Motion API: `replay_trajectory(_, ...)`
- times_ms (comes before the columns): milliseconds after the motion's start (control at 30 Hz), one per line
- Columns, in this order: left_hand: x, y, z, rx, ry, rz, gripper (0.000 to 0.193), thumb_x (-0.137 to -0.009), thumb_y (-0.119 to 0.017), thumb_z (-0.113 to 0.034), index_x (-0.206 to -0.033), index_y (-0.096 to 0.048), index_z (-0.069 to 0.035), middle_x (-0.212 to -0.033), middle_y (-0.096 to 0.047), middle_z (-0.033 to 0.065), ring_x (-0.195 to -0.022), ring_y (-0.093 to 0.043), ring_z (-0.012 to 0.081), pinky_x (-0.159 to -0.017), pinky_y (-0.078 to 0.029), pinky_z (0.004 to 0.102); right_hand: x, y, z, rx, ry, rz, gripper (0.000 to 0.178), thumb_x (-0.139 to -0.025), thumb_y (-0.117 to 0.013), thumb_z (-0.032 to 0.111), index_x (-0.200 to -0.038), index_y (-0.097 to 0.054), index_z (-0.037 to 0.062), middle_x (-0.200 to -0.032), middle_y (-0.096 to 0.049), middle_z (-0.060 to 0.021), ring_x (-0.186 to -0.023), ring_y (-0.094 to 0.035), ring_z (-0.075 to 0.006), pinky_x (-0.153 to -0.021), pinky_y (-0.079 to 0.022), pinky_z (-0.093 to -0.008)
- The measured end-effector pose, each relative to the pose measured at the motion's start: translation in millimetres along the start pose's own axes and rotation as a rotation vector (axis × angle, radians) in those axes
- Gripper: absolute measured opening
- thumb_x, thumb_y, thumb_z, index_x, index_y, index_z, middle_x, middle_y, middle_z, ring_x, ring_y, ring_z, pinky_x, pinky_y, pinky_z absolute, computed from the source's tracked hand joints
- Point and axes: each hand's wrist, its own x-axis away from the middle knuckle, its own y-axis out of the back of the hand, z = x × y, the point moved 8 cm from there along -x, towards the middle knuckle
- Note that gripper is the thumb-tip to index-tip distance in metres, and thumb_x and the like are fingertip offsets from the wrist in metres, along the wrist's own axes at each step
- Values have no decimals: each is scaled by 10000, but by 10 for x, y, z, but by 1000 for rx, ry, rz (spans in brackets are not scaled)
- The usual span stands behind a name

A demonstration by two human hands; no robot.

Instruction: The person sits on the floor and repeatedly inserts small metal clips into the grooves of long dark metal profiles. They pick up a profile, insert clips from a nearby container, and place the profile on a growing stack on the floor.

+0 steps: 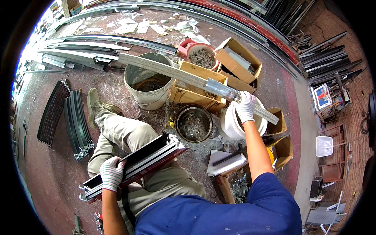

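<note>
A dark-red floor [47, 176], littered with paper [143, 27] at its far side, spreads toward a brick wall [360, 94] at right. Across the near thigh [182, 188], the metal profiles [150, 157] look stiff, smooth and moderately heavy, best held near mid-length; the left hand [111, 174] curls round them toward their left end. Over the white bucket [229, 126], whether the right hand [246, 107] grips anything cannot be told.

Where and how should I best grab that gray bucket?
Probably by the near rim of the gray bucket, coming from above on your side: it stands upright with its near edge exposed, while the long metal bar crosses over its far side.
</note>
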Motion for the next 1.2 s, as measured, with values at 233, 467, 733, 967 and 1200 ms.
replay_trajectory(233,63,69,-56,9,-136,-119,195,-877,-787,-273,-863,-733,-86,-818,-709,157,-807,-692,376,-733,-532,469,276,354,692,-658,-3,-103,619,-765,-906,174,-1294,-630,9,-1264,-618,-149,-1185,-590,-286,-1084,-474,-432)
replay_trajectory(467,163,138,-159,-74,-186,-203,127,-866,-791,-206,-887,-750,-87,-836,-718,153,-818,-691,377,-767,-535,462,1018,234,1994,-1526,-295,757,431,-995,-722,332,-1242,-695,-19,-1121,-731,-51,-1053,-660,-128,-993,-506,-295)
replay_trajectory(733,373,326,-420,-111,-329,-395,115,-840,-809,-167,-882,-727,-100,-775,-669,120,-769,-644,343,-818,-499,456,1231,190,2427,-1472,-321,926,338,-989,-702,343,-1091,-751,25,-967,-708,5,-920,-618,-91,-900,-480,-275)
replay_trajectory(967,478,335,-447,-146,-355,-449,193,-836,-807,-181,-980,-702,-107,-816,-670,91,-817,-653,324,-1004,-499,504,1239,237,2378,-1523,-421,926,325,-1007,-700,367,-1001,-738,44,-911,-682,27,-878,-596,-75,-858,-468,-281)
replay_trajectory(1200,517,372,-460,-143,-379,-486,202,-831,-802,-168,-992,-696,-107,-809,-658,88,-810,-650,317,-1011,-493,498,1308,122,2346,-1555,-510,972,317,-1022,-692,379,-1004,-739,66,-905,-690,29,-849,-600,-76,-852,-472,-282)
